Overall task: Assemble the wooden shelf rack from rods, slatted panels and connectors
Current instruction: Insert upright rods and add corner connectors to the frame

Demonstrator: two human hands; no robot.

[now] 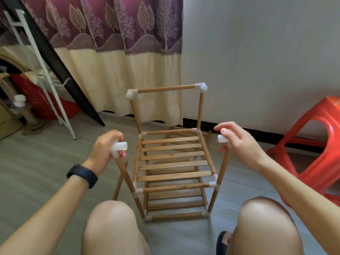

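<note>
The half-built rack (173,164) stands on the floor by the knees, the left hand (105,144) grips one white connector (119,146) and the right hand (239,140) pinches a second connector (222,138) atop the front rods (126,174), which may lean or pop loose if pushed crooked.

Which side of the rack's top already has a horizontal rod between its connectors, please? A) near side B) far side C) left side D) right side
B: a wooden rod joins the far-left connector to the far-right connector; the left hand and right hand hold the near-left connector and near-right connector, which no rod links.
</note>
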